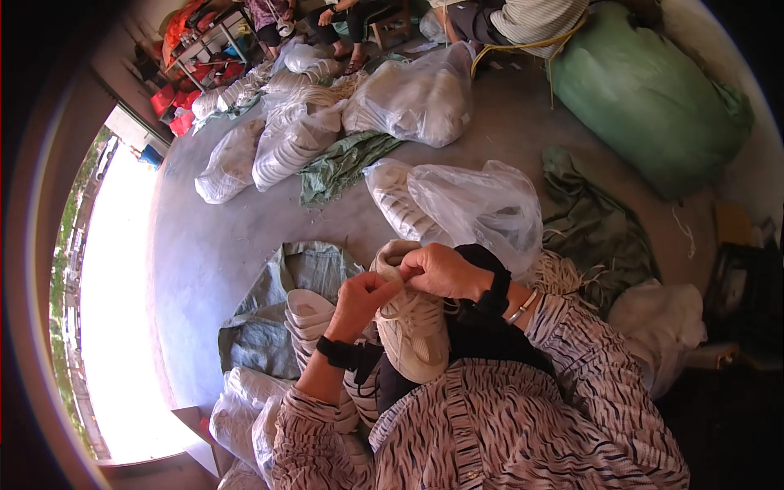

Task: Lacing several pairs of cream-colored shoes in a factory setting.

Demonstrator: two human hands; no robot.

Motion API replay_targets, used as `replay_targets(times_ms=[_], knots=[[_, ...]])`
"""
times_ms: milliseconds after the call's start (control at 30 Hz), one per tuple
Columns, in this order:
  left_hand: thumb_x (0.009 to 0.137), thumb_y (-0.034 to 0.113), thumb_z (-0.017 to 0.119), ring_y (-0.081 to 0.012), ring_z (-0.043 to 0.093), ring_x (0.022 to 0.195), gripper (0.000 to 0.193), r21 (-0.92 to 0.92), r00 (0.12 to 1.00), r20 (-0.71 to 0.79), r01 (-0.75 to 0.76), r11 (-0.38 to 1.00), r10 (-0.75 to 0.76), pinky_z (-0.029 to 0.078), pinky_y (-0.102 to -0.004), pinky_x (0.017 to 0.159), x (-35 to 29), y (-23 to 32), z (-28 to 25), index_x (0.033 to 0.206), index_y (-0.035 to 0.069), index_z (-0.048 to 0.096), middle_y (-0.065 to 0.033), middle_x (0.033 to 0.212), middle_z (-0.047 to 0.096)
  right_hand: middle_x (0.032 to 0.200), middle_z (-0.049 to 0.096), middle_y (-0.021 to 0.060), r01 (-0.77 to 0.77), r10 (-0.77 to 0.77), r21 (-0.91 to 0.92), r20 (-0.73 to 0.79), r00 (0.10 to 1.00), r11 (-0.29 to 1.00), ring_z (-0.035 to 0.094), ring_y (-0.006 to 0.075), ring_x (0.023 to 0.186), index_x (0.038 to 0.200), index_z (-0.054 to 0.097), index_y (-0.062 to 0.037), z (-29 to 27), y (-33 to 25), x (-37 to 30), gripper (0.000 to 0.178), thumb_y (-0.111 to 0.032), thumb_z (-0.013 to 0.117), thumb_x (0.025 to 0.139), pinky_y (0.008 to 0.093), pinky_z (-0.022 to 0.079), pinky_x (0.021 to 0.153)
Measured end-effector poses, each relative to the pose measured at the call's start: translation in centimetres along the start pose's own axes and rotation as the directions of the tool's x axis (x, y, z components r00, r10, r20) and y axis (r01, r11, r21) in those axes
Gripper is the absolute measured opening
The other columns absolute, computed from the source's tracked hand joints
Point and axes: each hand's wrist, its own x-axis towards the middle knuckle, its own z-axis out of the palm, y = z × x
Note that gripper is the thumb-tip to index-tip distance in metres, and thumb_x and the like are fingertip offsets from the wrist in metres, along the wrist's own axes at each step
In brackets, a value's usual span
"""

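A pale beige sneaker (414,339) rests on my dark-clothed lap, its toe toward me and its heel away. My left hand (359,300) is closed, thumb and fingers pinching at the sneaker's throat. From the other side my right hand (445,271) is closed at the same spot, its fingertips meeting the left ones. The fingers hide whether a lace end is between them. Pale laces show near the sneaker's right side. Left of it stands a stack of nested pale shoes (309,304), partly behind my left arm.
Clear plastic bags of pale shoes lie ahead (408,94) and at lower left (241,404). A bundle of cream laces (563,276) is by my right elbow. A large green sack (645,98) stands at far right. Other people sit at the back near a rack (216,45).
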Motion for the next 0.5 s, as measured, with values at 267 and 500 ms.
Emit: replay_targets(times_ms=[267, 500], knots=[[0.090, 0.031, 0.055, -0.0058, 0.049, 0.077, 0.028, -0.324, 0.980, 0.165, 0.160, 0.933, -0.111, 0.040, -0.0243, 0.072, -2.1, 1.7, -1.8, 0.087, 0.004, 0.063, 0.0018, 0.080, 0.057, 0.076, 0.063, 0.0111, -0.072, 0.041, -0.163, -0.186, 0.982, 0.984, 0.061, 0.0256, 0.071, 0.083, 0.060, -0.0045, -2.9, 0.1, -0.8, 0.008, -0.010, 0.058, 0.078, 0.0335, 0.046, 0.064], [0.092, 0.027, 0.051, -0.0091, 0.054, 0.095, 0.024, -0.396, 0.987, 0.108, 0.153, 0.905, -0.120, 0.040, -0.0280, 0.085, -3.9, 1.8, -0.2, 0.101, 0.007, 0.062, 0.0007, 0.099, 0.062, 0.081, 0.061, 0.0140, -0.208, 0.025, -0.429, -0.395, 0.918, 0.879, 0.058, 0.0337, 0.078, 0.078, 0.058, -0.0038, -6.1, 7.4, -2.8, 0.008, -0.011, 0.054, 0.077, 0.0411, 0.045, 0.068]])
